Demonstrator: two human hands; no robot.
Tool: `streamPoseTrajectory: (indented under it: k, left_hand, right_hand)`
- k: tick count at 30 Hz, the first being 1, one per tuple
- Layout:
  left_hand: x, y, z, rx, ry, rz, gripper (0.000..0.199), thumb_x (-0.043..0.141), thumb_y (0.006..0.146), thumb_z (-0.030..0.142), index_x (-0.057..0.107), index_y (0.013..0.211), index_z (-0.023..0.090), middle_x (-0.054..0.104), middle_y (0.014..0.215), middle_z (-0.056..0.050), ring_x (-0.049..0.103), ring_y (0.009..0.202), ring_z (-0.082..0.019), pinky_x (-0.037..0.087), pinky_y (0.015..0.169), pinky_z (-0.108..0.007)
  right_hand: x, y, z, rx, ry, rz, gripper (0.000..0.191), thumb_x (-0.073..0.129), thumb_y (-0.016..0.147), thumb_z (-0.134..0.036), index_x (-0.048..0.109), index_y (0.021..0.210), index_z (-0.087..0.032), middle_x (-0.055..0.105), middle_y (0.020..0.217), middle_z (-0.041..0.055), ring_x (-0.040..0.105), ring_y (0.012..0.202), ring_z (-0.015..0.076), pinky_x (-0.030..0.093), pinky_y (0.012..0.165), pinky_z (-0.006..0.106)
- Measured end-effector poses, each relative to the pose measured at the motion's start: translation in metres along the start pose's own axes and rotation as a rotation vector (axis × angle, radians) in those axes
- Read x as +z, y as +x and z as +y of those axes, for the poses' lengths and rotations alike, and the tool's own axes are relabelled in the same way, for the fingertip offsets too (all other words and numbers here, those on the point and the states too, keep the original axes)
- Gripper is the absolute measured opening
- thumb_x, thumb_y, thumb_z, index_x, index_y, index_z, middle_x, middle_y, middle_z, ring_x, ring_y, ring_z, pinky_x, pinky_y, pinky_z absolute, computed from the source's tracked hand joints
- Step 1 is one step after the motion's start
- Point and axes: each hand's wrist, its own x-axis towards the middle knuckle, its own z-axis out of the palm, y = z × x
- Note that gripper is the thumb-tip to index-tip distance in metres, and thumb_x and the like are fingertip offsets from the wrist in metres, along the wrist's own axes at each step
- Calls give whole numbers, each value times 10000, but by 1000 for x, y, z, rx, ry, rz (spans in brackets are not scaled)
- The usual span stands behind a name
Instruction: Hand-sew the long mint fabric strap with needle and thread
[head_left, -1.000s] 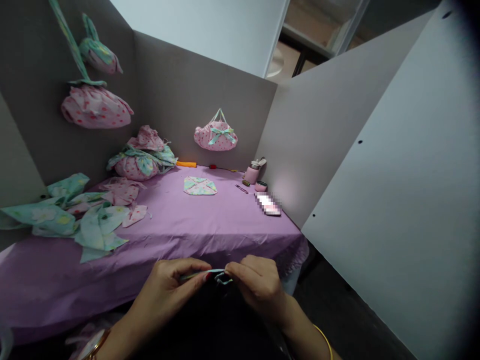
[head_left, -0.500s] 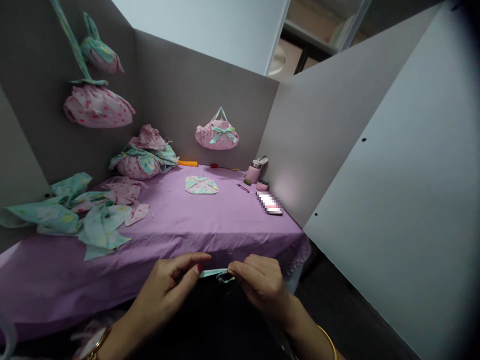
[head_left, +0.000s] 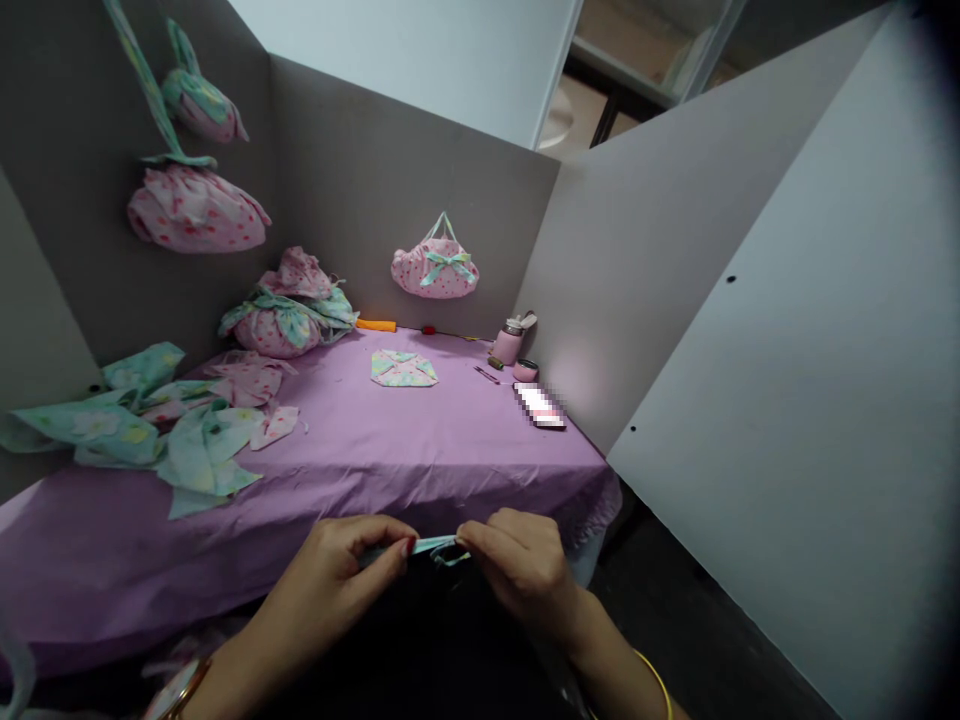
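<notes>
A narrow mint-green fabric strip (head_left: 433,545) stretches between my two hands, just in front of the table edge. My left hand (head_left: 352,560) pinches one end of it between thumb and forefinger. The other end is in the closed fingers of my right hand (head_left: 517,550), and a small loop of the strip hangs below those fingertips. Beyond my hands, a flat folded piece of pink and mint cloth (head_left: 403,369) lies on the purple tablecloth (head_left: 360,425).
Loose mint fabric pieces (head_left: 210,445) and stuffed cloth pouches (head_left: 274,330) are heaped at the left. A pouch with a bow (head_left: 435,270) hangs on the back panel. At the right are a pink bottle (head_left: 507,343), thread snips (head_left: 487,375) and a phone (head_left: 540,405).
My left hand's thumb and forefinger have come together on the strip, slightly closer to my right hand. My right hand is almost still.
</notes>
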Motion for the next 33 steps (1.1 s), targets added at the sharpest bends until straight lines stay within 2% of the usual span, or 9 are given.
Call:
streamPoseTrajectory:
  k: [17, 26, 33]
  left_hand:
    - [2, 0, -2, -55, -38, -33, 155, 516, 825, 236, 669, 810, 213, 705, 728, 12, 626, 656, -164, 450, 578, -209]
    - [3, -4, 2, 82, 73, -25, 178, 496, 788, 123, 659, 817, 190, 699, 739, 1, 635, 654, -145, 441, 590, -214]
    - [3, -7, 0, 168, 73, -18, 178, 476, 799, 137, 650, 816, 171, 672, 708, -19, 612, 624, -145, 426, 558, -235]
  right_hand:
    - [1, -1, -1, 2, 57, 25, 146, 448, 849, -106, 585, 824, -147, 532, 541, -1, 419, 486, 108, 291, 462, 260]
    - [-1, 0, -2, 39, 117, 7, 149, 455, 851, -116, 594, 805, -137, 548, 555, 13, 429, 491, 111, 298, 464, 254]
    - [1, 1, -3, 86, 176, -16, 139, 462, 852, -130, 597, 824, -144, 582, 595, 23, 464, 515, 113, 329, 488, 253]
